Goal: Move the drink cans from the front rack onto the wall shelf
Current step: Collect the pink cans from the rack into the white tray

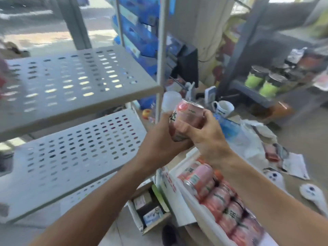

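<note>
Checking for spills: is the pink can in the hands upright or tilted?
Tilted. The pink can leans, its top toward the upper right, gripped by the left hand and right hand.

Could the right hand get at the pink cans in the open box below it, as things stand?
Probably not yet: the right hand is gripping the pink can together with the left hand. The path down to the boxed cans looks open; nothing covers them.

can point(186, 119): pink | shelves point(74, 77): grey, perforated | cartons point(140, 32): blue
</note>
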### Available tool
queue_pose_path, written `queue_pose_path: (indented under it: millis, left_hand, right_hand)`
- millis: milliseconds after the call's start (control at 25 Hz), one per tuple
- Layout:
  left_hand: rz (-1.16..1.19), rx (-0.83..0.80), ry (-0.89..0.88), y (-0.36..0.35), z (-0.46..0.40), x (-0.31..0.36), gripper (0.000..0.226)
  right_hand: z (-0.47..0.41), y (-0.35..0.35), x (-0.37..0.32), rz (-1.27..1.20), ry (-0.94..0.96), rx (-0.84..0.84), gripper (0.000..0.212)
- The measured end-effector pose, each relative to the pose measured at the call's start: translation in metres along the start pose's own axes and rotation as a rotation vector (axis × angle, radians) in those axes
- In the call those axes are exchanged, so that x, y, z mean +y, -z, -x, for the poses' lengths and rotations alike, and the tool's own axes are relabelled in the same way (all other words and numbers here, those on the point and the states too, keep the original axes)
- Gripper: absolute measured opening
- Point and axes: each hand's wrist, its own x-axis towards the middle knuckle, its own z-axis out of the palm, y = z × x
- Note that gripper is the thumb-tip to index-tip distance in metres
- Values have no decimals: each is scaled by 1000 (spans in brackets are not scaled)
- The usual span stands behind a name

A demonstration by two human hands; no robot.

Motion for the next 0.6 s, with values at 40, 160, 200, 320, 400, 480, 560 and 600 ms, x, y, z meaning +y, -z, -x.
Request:
queue_pose_path:
  millis: [40,160,200,320,400,480,560,600]
  left_hand:
    - [-43,-85,-24,-17,-10,3,65]
    - [-185,-212,-122,-50,-35,3,76]
    - [-243,-214,-150,-58,-42,2,73]
    - [-398,-186,-230,-73,-59,-1,61]
    - [-480,-182,-254,-79,-67,-3,60]
    - [-541,-168,-275,-83,-74,-5,61]
    - [-596,-163,-277,-84,-78,-7,59]
    - [-620,-162,-275,-83,-80,-9,59]
  right_hand:
    - [1,19,9,-3,-26,75,52]
    - [-6,65,41,46,-142,275,54]
    - [-10,78,55,56,-190,324,60]
    - [-23,111,98,39,-339,414,51]
    - [-30,125,121,49,-446,442,38]
    - [-38,130,146,122,-553,460,48]
    - [-45,129,170,178,-617,466,76]
    - [-47,128,182,190,-655,475,86]
